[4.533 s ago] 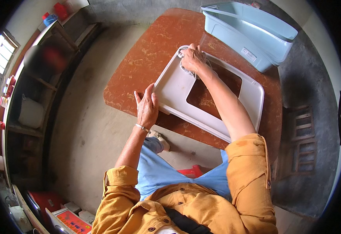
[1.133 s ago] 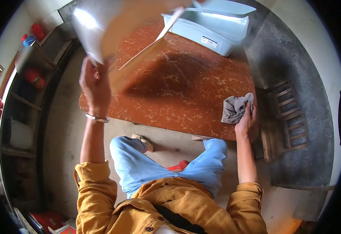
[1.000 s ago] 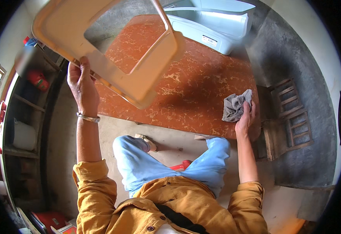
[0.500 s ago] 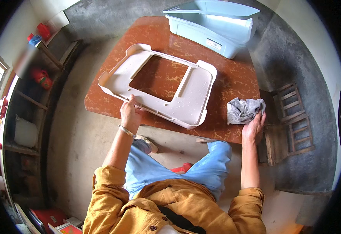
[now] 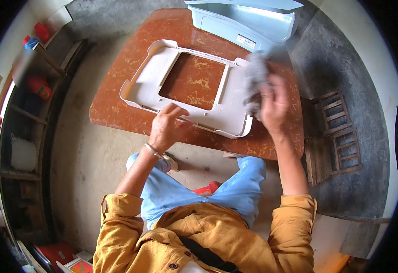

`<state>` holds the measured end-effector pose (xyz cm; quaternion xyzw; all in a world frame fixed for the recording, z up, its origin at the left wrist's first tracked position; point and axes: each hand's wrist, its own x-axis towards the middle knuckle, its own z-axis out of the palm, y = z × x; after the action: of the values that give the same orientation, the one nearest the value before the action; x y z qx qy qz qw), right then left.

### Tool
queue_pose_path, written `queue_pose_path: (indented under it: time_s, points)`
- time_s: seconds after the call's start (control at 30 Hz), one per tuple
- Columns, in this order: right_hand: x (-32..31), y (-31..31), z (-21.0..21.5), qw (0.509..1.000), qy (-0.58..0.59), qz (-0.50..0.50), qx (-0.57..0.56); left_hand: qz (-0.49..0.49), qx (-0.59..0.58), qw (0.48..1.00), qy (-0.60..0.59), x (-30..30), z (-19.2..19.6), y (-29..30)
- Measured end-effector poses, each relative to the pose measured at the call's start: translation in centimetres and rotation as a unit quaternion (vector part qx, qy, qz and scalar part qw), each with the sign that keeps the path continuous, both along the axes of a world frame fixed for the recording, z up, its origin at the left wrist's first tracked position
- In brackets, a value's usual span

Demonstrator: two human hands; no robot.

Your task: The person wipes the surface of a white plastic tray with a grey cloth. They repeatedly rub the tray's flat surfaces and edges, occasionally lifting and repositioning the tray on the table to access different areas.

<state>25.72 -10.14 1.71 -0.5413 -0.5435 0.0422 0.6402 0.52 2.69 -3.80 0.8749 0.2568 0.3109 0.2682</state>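
A white plastic frame (image 5: 144, 84) with raised edges and a large rectangular opening lies on the reddish-brown table (image 5: 117, 109). At its near rim, my left hand (image 5: 167, 127) has its fingers bent over the edge, with the thumb lower down. My right hand (image 5: 275, 102) is closed on a crumpled grey cloth (image 5: 255, 75), held at the frame's right end. Both cloth and right hand are blurred by motion, so contact between cloth and frame is hard to judge. A bracelet circles my left wrist.
A light-blue plastic bin (image 5: 219, 27) stands at the table's far right. Wooden shelves (image 5: 28, 113) with red items line the left wall. To the right of the table is a wooden chair (image 5: 340, 132). Below the table, a red object (image 5: 208, 188) shows between my legs.
My right hand has lifted the cloth from the table's right corner and carried it up and left to the frame's right end. The frame and my left hand have shifted slightly right.
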Motion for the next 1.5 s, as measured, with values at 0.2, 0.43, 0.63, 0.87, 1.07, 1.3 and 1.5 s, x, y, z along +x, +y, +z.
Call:
queue_pose_path:
  time_s: [0.2,0.43,0.63,0.87,1.07,1.3,1.5]
  points:
    - [-5.0,2.8,-4.0,0.872,-0.407,0.153,-0.224,-0.036,0.076,0.996,0.015,0.6,-3.2,1.3]
    - [2.3,2.8,0.1,0.795,-0.362,0.246,-0.421,-0.106,0.045,0.993,-0.019,1.1,-3.6,1.2]
    - [1.6,1.0,-0.1,0.836,-0.292,0.248,-0.393,-0.045,0.12,0.992,-0.002,2.5,-0.9,0.1]
    - [6.0,4.3,-3.7,0.872,-0.277,0.11,-0.387,-0.101,0.122,0.983,0.091,3.4,-2.1,1.4]
    - [11.6,13.1,-8.3,0.907,-0.292,-0.193,-0.233,-0.105,0.129,0.982,0.094,3.7,-1.8,1.3]
    - [6.0,8.9,-5.8,0.878,-0.307,-0.057,-0.362,-0.074,0.142,0.982,0.1,3.4,-2.0,1.1]
    - [1.9,1.8,-3.5,0.876,-0.291,0.06,-0.381,-0.08,0.139,0.982,0.095,3.6,-1.8,1.0]
